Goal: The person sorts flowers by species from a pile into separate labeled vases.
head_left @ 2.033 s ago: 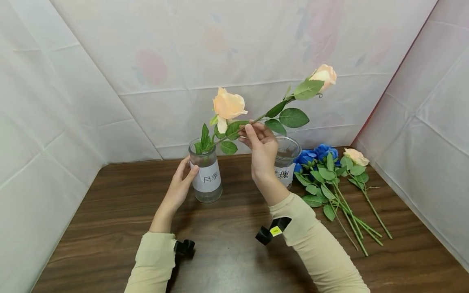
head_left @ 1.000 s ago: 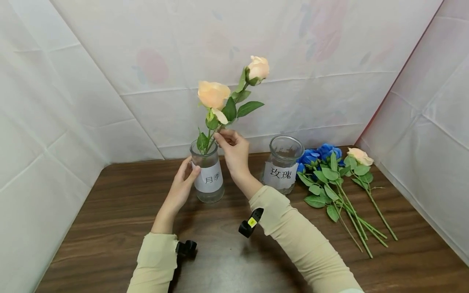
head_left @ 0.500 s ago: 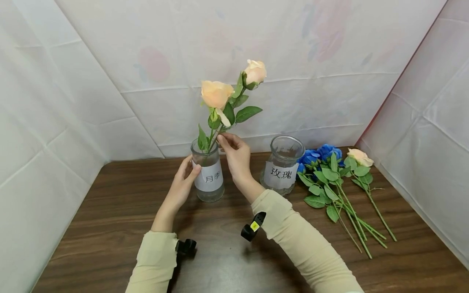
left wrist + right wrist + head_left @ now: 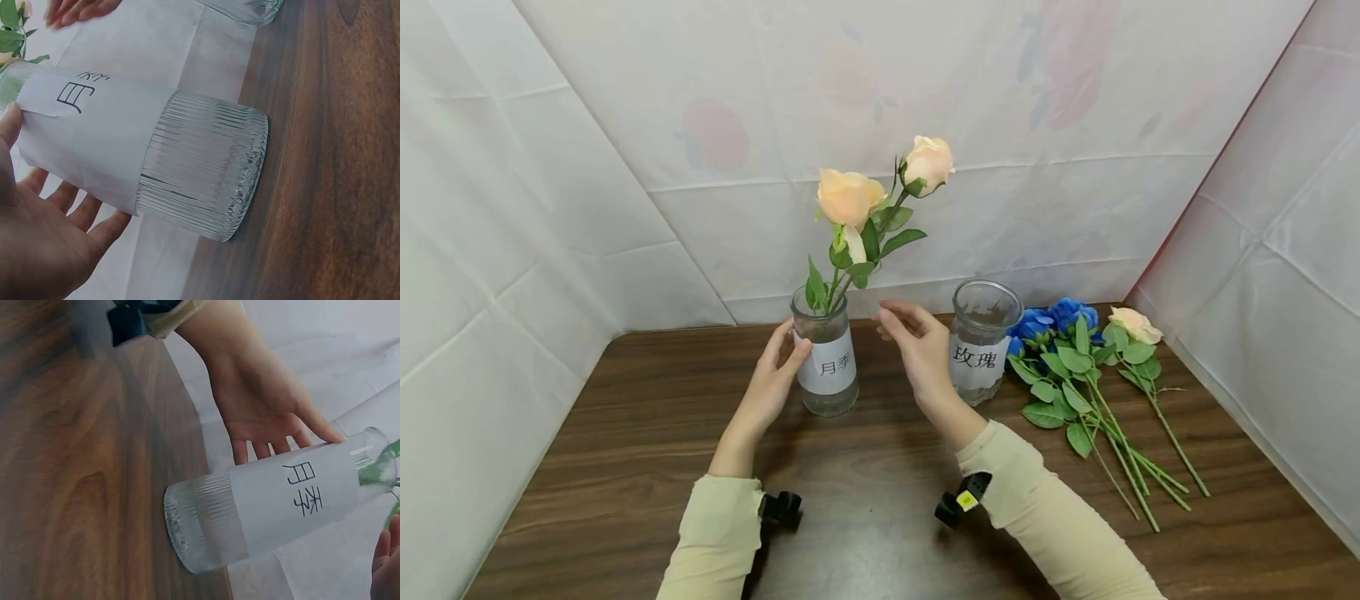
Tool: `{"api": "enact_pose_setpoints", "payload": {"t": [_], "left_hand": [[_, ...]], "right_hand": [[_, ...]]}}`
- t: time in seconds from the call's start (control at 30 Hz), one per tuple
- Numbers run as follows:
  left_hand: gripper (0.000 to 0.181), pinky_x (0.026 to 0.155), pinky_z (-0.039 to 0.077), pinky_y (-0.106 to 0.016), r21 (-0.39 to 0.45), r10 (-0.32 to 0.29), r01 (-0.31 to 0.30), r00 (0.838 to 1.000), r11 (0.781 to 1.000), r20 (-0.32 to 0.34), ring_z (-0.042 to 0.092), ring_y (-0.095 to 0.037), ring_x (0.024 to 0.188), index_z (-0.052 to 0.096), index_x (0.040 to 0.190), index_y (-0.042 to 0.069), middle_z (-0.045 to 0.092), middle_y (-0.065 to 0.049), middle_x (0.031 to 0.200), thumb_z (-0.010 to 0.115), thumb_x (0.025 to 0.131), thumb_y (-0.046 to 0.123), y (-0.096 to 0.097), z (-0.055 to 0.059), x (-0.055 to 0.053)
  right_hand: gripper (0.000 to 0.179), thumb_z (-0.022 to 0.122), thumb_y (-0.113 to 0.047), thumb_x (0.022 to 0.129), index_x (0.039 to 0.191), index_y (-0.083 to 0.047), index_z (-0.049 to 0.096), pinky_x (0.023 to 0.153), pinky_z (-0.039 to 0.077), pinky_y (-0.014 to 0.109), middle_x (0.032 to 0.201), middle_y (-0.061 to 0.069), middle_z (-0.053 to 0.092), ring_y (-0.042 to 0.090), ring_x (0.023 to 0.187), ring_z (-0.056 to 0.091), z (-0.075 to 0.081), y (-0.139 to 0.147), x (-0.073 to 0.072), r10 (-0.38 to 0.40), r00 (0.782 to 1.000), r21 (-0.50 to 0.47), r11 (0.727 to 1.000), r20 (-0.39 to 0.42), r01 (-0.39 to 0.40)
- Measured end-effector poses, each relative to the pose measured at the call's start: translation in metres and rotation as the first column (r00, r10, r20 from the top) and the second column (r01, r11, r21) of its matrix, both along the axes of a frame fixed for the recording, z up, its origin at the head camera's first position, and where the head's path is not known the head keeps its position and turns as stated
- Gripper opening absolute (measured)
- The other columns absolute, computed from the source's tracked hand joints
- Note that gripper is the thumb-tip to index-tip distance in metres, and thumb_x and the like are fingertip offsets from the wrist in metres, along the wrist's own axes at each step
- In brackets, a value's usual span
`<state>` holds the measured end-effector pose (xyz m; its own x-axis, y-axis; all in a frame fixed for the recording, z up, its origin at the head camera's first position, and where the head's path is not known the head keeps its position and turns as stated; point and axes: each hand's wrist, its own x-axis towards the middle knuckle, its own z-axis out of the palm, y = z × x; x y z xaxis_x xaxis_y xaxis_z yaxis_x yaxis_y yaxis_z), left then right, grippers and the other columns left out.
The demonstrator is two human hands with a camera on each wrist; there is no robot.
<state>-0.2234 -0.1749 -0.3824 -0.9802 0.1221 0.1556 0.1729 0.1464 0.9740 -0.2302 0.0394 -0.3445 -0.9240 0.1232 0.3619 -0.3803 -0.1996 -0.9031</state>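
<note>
My left hand [image 4: 771, 375] holds a ribbed glass vase [image 4: 206, 165] by its side, the thumb over the edge of its white paper label [image 4: 297, 494] and the fingers behind. The vase stands upright on the table. Two peach roses stand in it: a fuller one [image 4: 850, 198] and a smaller bud [image 4: 928, 165] leaning right, their stems inside the neck. My right hand [image 4: 921, 350] is in the air between this vase and a second glass vase [image 4: 987, 307], fingers loosely bent with nothing in them. In the right wrist view only its fingertips [image 4: 386, 553] show at the edge.
The second vase, also labelled, holds no flowers. To its right several blue flowers [image 4: 1067, 315] lie with green stems toward the front, beside one more peach rose [image 4: 1135, 325]. White cloth [image 4: 760, 133] encloses the back and sides of the brown wooden table [image 4: 625, 450].
My right hand brought the smaller peach rose to the left vase, lowered its stem in, let go and moved away to the right. My left hand has stayed on the vase.
</note>
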Motion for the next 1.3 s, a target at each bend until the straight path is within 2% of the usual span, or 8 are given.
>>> {"api": "enact_pose_setpoints", "payload": {"t": [0.17, 0.37, 0.57, 0.8, 0.93, 1.13, 1.3], "left_hand": [[0.055, 0.116, 0.019, -0.058, -0.001, 0.003, -0.003, 1.0, 1.0, 0.004, 0.02, -0.037, 0.147, 0.03, 0.154, 0.012, 0.025, -0.02, 0.158, 0.046, 0.106, 0.032, -0.002, -0.002, -0.001], [0.055, 0.116, 0.02, -0.058, 0.0, 0.007, -0.007, 1.0, 1.0, 0.006, 0.021, -0.037, 0.146, 0.03, 0.154, 0.012, 0.026, -0.02, 0.158, 0.047, 0.106, 0.032, -0.002, -0.003, 0.0], [0.055, 0.116, 0.019, -0.057, 0.0, 0.012, -0.012, 1.0, 1.0, 0.003, 0.02, -0.037, 0.147, 0.031, 0.154, 0.011, 0.025, -0.02, 0.158, 0.048, 0.106, 0.032, -0.001, -0.003, -0.001], [0.055, 0.116, 0.019, -0.057, 0.006, 0.012, -0.012, 1.0, 1.0, 0.006, 0.021, -0.037, 0.146, 0.032, 0.154, 0.011, 0.025, -0.02, 0.158, 0.048, 0.106, 0.032, -0.001, -0.002, -0.003], [0.056, 0.116, 0.018, -0.057, 0.002, 0.015, -0.015, 1.0, 1.0, 0.006, 0.02, -0.037, 0.147, 0.031, 0.154, 0.011, 0.024, -0.02, 0.159, 0.048, 0.106, 0.034, -0.001, -0.001, -0.003], [0.056, 0.116, 0.018, -0.057, 0.01, 0.012, -0.012, 1.0, 1.0, 0.007, 0.02, -0.037, 0.147, 0.031, 0.154, 0.01, 0.025, -0.021, 0.158, 0.048, 0.105, 0.033, 0.0, -0.001, -0.003], [0.055, 0.117, 0.019, -0.056, 0.007, 0.017, -0.017, 1.0, 1.0, 0.007, 0.021, -0.037, 0.146, 0.032, 0.153, 0.01, 0.025, -0.021, 0.158, 0.048, 0.106, 0.032, 0.0, -0.001, -0.003]], "right_hand": [[0.024, 0.067, -0.003, 0.094, 0.11, 0.014, 0.065, 0.075, 0.056, 0.028, 0.086, 0.004, 0.073, 0.014, 0.076, 0.067, -0.002, 0.024, 0.016, 0.015, 1.0, -0.006, 1.0, 0.001, -0.015], [0.025, 0.064, -0.005, 0.096, 0.115, 0.012, 0.064, 0.079, 0.056, 0.032, 0.089, -0.001, 0.074, 0.016, 0.081, 0.068, -0.002, 0.057, 0.036, 0.008, 1.0, 0.019, 1.0, 0.001, -0.008], [0.026, 0.064, -0.003, 0.096, 0.117, 0.013, 0.063, 0.077, 0.057, 0.031, 0.089, -0.001, 0.074, 0.017, 0.082, 0.069, -0.001, 0.09, 0.051, -0.04, 0.999, 0.074, 0.996, 0.017, 0.039], [0.023, 0.065, -0.006, 0.096, 0.113, 0.01, 0.066, 0.067, 0.054, 0.025, 0.088, 0.0, 0.073, 0.015, 0.076, 0.066, -0.004, 0.132, 0.067, -0.1, 0.991, 0.147, 0.985, 0.092, 0.085], [0.022, 0.065, -0.009, 0.097, 0.112, 0.006, 0.068, 0.067, 0.054, 0.022, 0.087, -0.002, 0.072, 0.012, 0.075, 0.064, -0.006, 0.158, 0.075, -0.132, 0.984, 0.176, 0.978, 0.12, 0.11], [0.019, 0.066, -0.009, 0.096, 0.113, -0.001, 0.071, 0.071, 0.054, 0.02, 0.089, -0.004, 0.073, 0.011, 0.077, 0.065, -0.01, 0.198, 0.087, -0.157, 0.977, 0.179, 0.975, 0.142, 0.131], [0.017, 0.066, -0.005, 0.096, 0.11, -0.006, 0.073, 0.069, 0.054, 0.018, 0.09, -0.004, 0.074, 0.008, 0.078, 0.066, -0.013, 0.23, 0.094, -0.169, 0.974, 0.14, 0.979, 0.149, 0.149]]}}
